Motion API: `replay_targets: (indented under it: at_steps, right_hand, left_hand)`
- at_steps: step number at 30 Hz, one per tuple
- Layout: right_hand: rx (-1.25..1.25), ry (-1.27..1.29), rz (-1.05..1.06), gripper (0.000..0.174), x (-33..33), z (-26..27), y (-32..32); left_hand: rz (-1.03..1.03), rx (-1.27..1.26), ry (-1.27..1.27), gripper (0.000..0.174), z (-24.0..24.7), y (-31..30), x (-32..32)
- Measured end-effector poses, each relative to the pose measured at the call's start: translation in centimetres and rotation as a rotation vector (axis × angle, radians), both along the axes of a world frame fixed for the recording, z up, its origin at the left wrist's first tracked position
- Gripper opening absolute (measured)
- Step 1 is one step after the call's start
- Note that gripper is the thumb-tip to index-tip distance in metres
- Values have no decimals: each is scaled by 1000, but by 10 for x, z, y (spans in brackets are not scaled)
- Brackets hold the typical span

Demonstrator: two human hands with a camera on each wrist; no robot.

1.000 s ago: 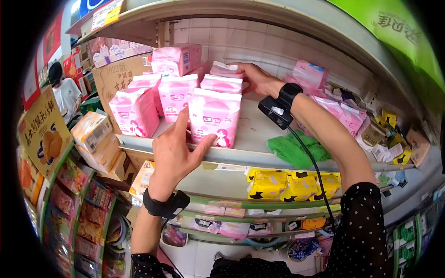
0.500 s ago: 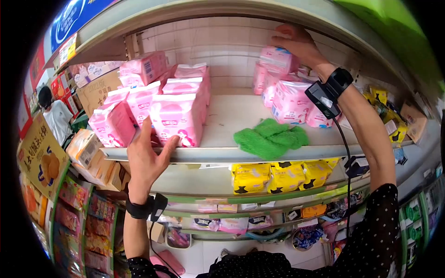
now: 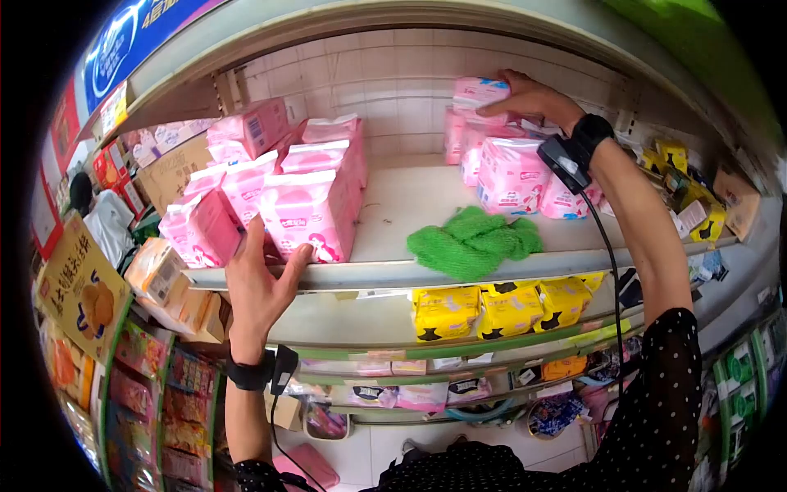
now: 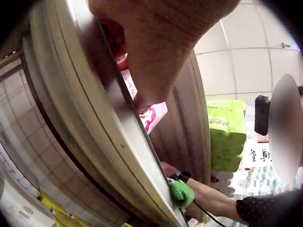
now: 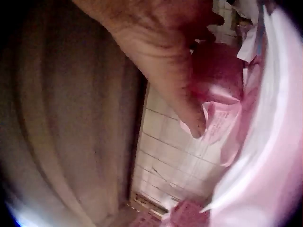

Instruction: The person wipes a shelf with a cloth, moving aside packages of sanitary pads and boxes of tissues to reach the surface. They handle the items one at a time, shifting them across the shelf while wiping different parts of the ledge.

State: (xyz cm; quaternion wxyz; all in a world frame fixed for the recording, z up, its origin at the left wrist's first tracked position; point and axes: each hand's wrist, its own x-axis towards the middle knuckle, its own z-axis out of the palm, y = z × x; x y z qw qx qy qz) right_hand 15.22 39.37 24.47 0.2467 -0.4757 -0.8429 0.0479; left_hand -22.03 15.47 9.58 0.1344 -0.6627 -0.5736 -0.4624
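On the left of the shelf stand several pink packs [image 3: 305, 215] in a group. My left hand [image 3: 261, 281] rests at the front pack's lower corner by the shelf edge, thumb and fingers spread; in the left wrist view its thumb touches a pink pack [image 4: 154, 117]. At the back right, my right hand [image 3: 541, 102] pinches a pink-and-white pack [image 3: 479, 92] on top of other pink packs [image 3: 512, 176]. The right wrist view shows the right hand [image 5: 165, 56] with its thumb against a pack's pink wrapper [image 5: 222, 120].
A green cloth [image 3: 474, 244] lies near the shelf's front edge [image 3: 385, 272], between the two groups. Yellow packs [image 3: 445, 312] sit one shelf lower. Yellow items and cartons [image 3: 735, 201] stand at the far right, orange-white boxes [image 3: 156, 269] at the left. A person [image 3: 106, 221] is at the far left.
The right hand has gone from the left group over to the packs at the back right, and its fingers have come down around the top one. The left hand has stayed by the front pack.
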Motion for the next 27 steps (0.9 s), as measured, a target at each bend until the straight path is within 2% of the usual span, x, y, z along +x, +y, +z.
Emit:
replay_targets:
  at_steps: [3, 5, 6, 9, 10, 13, 16, 19, 22, 25, 27]
  right_hand:
    - [116, 17, 138, 80, 2, -9, 3]
    - [30, 185, 92, 72, 6, -16, 12]
    - [370, 128, 45, 60, -1, -18, 12]
    - [278, 253, 262, 54, -5, -9, -5]
    - [317, 255, 158, 50, -14, -7, -5]
    - [301, 226, 563, 48, -31, 7, -27]
    - [-349, 489, 516, 47, -46, 1, -44]
    - [-598, 558, 444, 51, -75, -13, -22]
    - [-599, 826, 538, 57, -112, -39, -22]
    - [-583, 698, 526, 66, -121, -47, -27]
    - [-363, 433, 589, 67, -120, -67, 42]
  left_hand:
    - [-11, 18, -10, 57, -2, 2, -3]
    - [-30, 61, 12, 57, -2, 4, -2]
    - [-26, 59, 9, 56, -2, 3, -2]
    - [-4, 21, 18, 52, -2, 3, -2]
    - [-12, 19, 8, 51, -2, 3, -1]
    - [-17, 8, 1, 48, -1, 2, 0]
    - [-1, -3, 17, 44, 0, 1, 1]
    - [-8, -17, 3, 42, 0, 1, 1]
    - [-12, -14, 11, 42, 0, 1, 0]
    - [-33, -1, 16, 43, -1, 2, -3]
    - [-57, 9, -12, 44, -2, 2, -2]
